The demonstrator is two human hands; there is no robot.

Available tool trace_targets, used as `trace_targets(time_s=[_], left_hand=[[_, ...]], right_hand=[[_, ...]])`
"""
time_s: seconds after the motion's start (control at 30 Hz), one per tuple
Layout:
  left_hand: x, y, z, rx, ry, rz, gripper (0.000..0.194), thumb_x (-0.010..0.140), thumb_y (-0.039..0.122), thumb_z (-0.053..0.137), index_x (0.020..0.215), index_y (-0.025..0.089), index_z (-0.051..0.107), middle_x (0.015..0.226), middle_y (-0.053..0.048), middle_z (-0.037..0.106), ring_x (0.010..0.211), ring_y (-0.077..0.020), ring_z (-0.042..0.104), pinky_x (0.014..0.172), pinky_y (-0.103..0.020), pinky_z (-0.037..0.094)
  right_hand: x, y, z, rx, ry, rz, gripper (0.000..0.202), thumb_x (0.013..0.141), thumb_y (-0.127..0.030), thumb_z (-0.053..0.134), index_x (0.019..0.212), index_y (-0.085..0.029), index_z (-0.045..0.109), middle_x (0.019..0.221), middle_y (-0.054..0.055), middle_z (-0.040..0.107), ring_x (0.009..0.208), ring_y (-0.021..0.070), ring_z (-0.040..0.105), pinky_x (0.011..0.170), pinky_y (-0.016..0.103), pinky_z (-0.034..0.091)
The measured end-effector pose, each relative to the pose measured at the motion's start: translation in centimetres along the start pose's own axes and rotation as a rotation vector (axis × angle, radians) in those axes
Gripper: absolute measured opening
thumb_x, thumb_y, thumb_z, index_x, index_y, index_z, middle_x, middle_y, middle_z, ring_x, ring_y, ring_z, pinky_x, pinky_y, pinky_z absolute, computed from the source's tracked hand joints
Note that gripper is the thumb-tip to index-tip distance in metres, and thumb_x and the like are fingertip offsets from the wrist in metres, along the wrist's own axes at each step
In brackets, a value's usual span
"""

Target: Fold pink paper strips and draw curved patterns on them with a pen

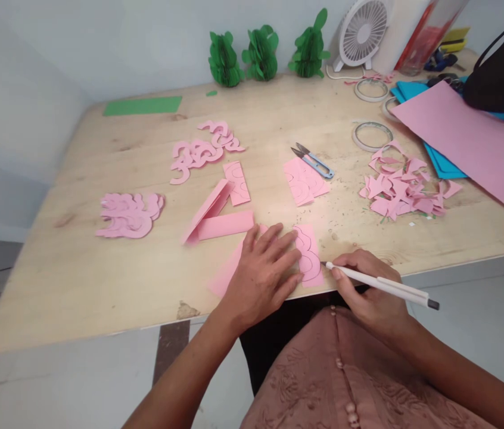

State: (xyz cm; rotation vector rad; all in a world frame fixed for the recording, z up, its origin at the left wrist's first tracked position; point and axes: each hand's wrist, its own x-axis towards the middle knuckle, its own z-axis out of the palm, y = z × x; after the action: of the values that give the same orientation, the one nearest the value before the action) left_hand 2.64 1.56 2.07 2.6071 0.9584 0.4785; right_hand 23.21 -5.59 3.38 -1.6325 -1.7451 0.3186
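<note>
My right hand (370, 292) grips a white pen (381, 284), its tip beside the right edge of a small pink paper piece (309, 256). Curved outlines are drawn on that piece, which lies near the table's front edge. My left hand (265, 271) lies flat with its fingers spread, fingertips at the left side of the drawn-on piece. Partly under the left hand is another pink paper (229, 271). Folded pink strips (220, 217) lie beyond it to the left. Thread snips (312, 161) rest on two marked pink pieces (299, 185) farther back.
Pink cut-outs lie in a stack (129, 214) and a loose pile (202, 152) on the left. Pink scraps (401, 187), tape rolls (372, 136) and a large pink sheet (475, 143) are at right. Green paper figures (263, 53) and a white fan (363, 33) stand behind.
</note>
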Motion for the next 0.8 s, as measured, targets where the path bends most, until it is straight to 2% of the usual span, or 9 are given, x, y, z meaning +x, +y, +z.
trace_targets(time_s=[0.8], left_hand=[[0.02, 0.05, -0.08, -0.007, -0.010, 0.000, 0.020, 0.094, 0.034, 0.051, 0.106, 0.022, 0.063, 0.141, -0.006, 0.056, 0.138, -0.0306, 0.040, 0.116, -0.056, 0.021]], right_hand=[[0.05, 0.07, 0.05, 0.039, 0.007, 0.010, 0.007, 0.087, -0.021, 0.057, 0.082, -0.022, 0.062, 0.072, 0.000, 0.069, 0.065, 0.0143, 0.063, 0.060, 0.026, 0.048]])
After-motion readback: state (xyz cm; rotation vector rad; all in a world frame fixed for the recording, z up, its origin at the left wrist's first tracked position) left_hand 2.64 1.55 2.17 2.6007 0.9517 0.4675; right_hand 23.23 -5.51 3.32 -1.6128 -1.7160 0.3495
